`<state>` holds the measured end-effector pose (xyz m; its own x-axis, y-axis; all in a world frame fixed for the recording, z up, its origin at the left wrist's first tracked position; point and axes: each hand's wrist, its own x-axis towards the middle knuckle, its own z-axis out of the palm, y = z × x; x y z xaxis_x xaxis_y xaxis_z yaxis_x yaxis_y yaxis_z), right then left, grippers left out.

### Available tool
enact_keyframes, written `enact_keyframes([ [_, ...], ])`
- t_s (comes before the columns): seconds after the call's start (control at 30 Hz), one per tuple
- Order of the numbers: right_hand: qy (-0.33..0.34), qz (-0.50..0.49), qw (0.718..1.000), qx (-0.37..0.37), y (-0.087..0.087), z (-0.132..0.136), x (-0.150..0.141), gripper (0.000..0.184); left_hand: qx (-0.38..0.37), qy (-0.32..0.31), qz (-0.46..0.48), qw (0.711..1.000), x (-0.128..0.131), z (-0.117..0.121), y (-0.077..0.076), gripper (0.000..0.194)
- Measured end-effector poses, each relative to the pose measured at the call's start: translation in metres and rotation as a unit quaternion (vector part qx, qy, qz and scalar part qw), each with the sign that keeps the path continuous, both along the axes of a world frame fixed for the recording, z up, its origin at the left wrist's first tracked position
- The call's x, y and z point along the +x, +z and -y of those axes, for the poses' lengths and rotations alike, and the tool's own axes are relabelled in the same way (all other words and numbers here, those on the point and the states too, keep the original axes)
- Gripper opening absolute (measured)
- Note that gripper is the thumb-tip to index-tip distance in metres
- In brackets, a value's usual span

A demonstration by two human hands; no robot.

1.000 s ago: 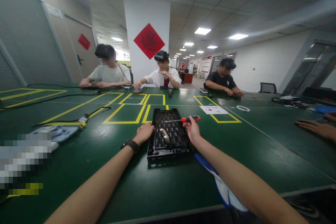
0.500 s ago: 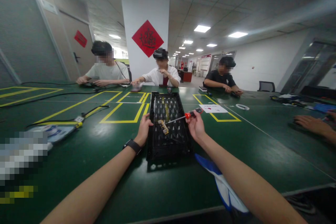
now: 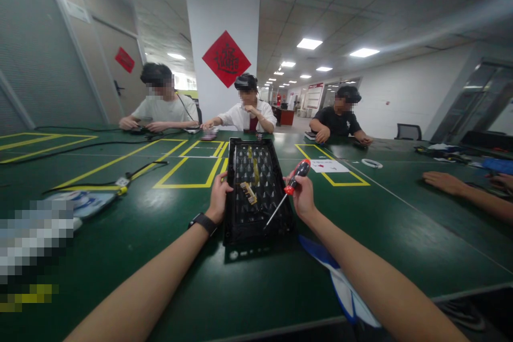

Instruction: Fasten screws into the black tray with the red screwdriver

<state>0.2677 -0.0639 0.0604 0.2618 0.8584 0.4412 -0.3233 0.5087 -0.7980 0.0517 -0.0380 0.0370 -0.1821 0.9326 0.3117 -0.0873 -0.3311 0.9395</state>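
A black rectangular plastic housing (image 3: pixel 256 141) with rows of shiny dark bumps inside lies tilted toward me above the green table. My left hand (image 3: pixel 218 199) grips its left edge, thumb over the rim. Inside, left of the middle, rests a small tan circuit board (image 3: pixel 248 193). In my right hand (image 3: pixel 303 197) is a screwdriver (image 3: pixel 300 173) with a red and black handle, its metal shaft slanting down left over the lower right of the housing. The right fingers are close to the right rim; whether they touch it I cannot tell.
A blue and white cloth-like item (image 3: pixel 340 283) lies near my right forearm. Left on the green table (image 3: pixel 180 256) are a black cable (image 3: pixel 148 168) and a blurred pouch. A white paper (image 3: pixel 329 165) and a white ring (image 3: pixel 371 163) lie right. Several people sit around.
My right hand has swung the screwdriver: its tip moved from the circuit board down to the housing's lower right, and its handle stands more upright. My left hand stays put.
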Motion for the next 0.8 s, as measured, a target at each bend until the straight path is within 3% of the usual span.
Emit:
enact_keyframes([
  [0.13,0.01,0.018,1.0,-0.016,0.001,0.004,0.001,0.016,-0.009,0.011,-0.009,1.0,0.0,0.0,0.001,0.048],
  [0.33,0.04,0.08,0.996,0.018,-0.003,0.005,-0.002,0.014,0.008,0.009,-0.008,1.0,-0.001,-0.005,-0.004,0.047],
  [0.57,-0.02,-0.065,0.998,-0.002,-0.006,-0.012,0.004,0.013,-0.034,0.038,-0.099,0.994,-0.009,-0.019,-0.016,0.041],
  [0.8,0.033,-0.099,0.99,-0.09,-0.015,-0.023,0.009,0.02,-0.056,0.052,-0.205,0.976,-0.018,-0.031,-0.026,0.039],
])
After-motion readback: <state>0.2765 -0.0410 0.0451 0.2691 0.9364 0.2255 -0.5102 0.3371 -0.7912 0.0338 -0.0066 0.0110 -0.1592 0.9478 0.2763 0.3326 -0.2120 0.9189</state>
